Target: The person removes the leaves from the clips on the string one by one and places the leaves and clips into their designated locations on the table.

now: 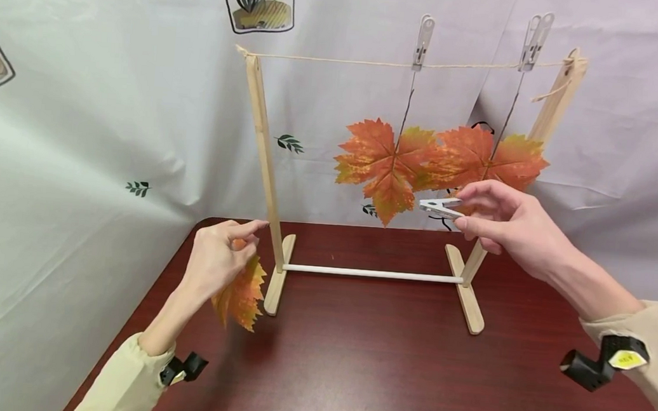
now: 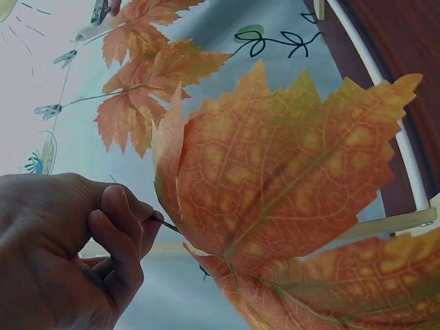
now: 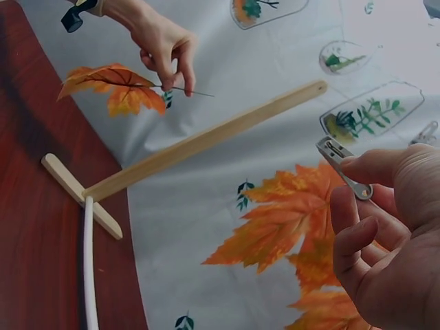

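My left hand (image 1: 219,255) pinches the thin stem of an orange maple leaf (image 2: 275,172); the leaf hangs below the fingers, left of the wooden rack's left post (image 1: 263,156). In the right wrist view the stem pokes out past the fingertips. My right hand (image 1: 511,224) pinches a white clothespin (image 1: 440,205) between thumb and fingers, in front of the hanging leaves. Two more maple leaves, one at the middle (image 1: 391,165) and one at the right (image 1: 499,155), hang by their stems from clothespins (image 1: 423,43) on a twine line (image 1: 333,60). My right hand partly hides the right leaf.
The rack stands on a dark red table (image 1: 352,360), on two wooden feet joined by a white rod (image 1: 372,273). Its right post (image 1: 553,106) is partly behind the right leaf. A pale cloth (image 1: 113,88) with plant drawings hangs behind and at the left.
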`<state>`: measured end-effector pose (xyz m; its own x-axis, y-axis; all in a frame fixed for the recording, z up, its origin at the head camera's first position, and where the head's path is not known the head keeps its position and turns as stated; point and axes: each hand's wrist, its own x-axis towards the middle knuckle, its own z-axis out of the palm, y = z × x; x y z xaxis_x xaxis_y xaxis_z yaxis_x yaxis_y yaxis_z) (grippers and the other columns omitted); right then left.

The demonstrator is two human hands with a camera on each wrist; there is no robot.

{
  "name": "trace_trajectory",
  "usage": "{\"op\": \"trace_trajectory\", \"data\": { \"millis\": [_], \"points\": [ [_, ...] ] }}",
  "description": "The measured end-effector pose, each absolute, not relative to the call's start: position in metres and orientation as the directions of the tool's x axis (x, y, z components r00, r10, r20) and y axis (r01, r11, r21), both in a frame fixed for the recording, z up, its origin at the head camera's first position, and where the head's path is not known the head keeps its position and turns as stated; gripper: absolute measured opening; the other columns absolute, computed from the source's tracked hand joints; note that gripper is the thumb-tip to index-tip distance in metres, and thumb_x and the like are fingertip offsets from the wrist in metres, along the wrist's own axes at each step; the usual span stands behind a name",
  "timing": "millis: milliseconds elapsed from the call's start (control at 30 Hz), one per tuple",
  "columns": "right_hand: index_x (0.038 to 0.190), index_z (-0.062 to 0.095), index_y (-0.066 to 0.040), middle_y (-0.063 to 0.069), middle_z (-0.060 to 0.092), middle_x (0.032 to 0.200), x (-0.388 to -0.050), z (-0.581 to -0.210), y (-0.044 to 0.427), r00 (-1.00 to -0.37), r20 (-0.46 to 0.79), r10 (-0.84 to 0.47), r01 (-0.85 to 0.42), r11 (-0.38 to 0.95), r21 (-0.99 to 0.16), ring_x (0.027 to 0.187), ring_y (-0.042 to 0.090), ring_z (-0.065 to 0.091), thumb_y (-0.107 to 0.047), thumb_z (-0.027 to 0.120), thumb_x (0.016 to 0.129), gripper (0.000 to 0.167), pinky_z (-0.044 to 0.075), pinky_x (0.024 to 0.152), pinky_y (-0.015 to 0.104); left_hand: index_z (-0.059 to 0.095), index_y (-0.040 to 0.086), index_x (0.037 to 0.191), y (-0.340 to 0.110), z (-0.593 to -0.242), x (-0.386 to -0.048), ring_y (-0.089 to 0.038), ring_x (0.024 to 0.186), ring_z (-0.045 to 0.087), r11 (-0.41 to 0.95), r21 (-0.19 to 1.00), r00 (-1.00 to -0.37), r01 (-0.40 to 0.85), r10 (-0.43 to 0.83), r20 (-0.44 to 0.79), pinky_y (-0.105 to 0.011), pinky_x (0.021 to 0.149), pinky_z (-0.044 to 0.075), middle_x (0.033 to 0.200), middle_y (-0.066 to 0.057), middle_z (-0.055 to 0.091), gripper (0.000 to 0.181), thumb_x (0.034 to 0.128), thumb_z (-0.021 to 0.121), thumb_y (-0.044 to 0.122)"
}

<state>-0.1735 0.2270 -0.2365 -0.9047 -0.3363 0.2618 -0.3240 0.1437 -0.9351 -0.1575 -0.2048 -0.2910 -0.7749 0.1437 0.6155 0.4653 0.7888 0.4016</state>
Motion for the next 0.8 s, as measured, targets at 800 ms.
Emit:
{"op": "trace_trajectory", "data": {
  "millis": [800],
  "points": [
    [0.115, 0.06, -0.007, 0.003, 0.069, 0.088, -0.159, -0.284, 0.256, -0.903, 0.257, -0.344, -0.283, 0.028, -0.959, 0.053, 0.02, 0.039, 0.015, 0.063, 0.089, 0.035, 0.024, 0.047, 0.038, 0.079, 0.01, 0.106, -0.213, -0.318, -0.153, -0.011, 0.053, 0.046, 0.824, 0.341, -0.806, 0.453, 0.215, 0.551, -0.026, 0.045, 0.035, 0.073, -0.003, 0.065, 0.037, 0.0758, 0.074, -0.01]
  ]
}}
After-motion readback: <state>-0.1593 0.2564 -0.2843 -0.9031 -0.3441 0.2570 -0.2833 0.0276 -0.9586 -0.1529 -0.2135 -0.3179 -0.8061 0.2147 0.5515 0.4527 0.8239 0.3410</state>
